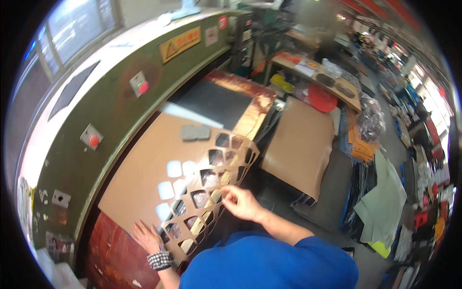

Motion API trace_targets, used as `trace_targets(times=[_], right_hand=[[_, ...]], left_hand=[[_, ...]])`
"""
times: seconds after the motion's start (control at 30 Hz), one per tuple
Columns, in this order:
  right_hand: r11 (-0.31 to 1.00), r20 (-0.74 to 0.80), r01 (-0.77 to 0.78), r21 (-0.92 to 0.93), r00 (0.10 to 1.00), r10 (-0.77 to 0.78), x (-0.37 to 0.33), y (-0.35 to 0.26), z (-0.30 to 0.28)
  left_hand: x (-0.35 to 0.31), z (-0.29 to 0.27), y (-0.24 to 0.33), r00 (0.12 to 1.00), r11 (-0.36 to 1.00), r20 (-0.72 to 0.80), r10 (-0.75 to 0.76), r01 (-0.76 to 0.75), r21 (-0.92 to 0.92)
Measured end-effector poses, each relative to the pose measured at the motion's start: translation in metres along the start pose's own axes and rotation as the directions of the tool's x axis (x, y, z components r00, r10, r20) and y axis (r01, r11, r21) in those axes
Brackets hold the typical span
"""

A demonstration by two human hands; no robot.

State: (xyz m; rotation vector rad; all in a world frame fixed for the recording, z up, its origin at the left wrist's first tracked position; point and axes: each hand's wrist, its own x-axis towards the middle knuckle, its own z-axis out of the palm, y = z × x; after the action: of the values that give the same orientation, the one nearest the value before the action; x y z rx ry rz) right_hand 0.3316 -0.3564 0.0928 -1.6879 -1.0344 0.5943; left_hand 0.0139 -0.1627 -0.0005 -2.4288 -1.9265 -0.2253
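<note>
**Punched tan sheet on the press bed**

On the worktop of the green press, seen from the head camera, a tan sheet (pixel 144 178) lies flat, its near-right part cut into a lattice (pixel 216 178) of rounded-square holes. The right hand (pixel 243 203) pinches a thin strip of that lattice between thumb and fingertips, fingers curled nearly closed. The left hand (pixel 147 237) lies flat and spread on the sheet's near edge, gripping nothing.

By my judgement the sheet is light and limp, and the lattice floppy and easy to tear; the wider junctions between holes look the safest place to hold. Two grey cut pieces (pixel 195 132) rest on the sheet farther back.

The blue sleeve (pixel 269 265) hides the lattice's near corner. What lies under the holes is hard to make out, and the far benches are blurred.
</note>
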Motion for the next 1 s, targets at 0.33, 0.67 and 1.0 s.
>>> trace_targets(times=[0.33, 0.67, 1.0], right_hand=[[0.645, 0.032, 0.33, -0.689, 0.903, -0.428, 0.204, 0.065, -0.002], [0.728, 0.243, 0.588, -0.354, 0.809, -0.535, 0.306, 0.111, 0.012], [0.904, 0.249, 0.428, -0.018, 0.877, -0.41, 0.3, 0.064, 0.069]], left_hand=[[-0.003, -0.008, 0.007, 0.999, 0.998, -0.046, -0.022, 0.019, -0.066], [0.057, -0.009, 0.011, 0.985, 0.985, 0.0, -0.173, 0.173, -0.005], [0.08, -0.009, 0.005, 0.966, 0.961, -0.131, -0.225, 0.198, -0.192]])
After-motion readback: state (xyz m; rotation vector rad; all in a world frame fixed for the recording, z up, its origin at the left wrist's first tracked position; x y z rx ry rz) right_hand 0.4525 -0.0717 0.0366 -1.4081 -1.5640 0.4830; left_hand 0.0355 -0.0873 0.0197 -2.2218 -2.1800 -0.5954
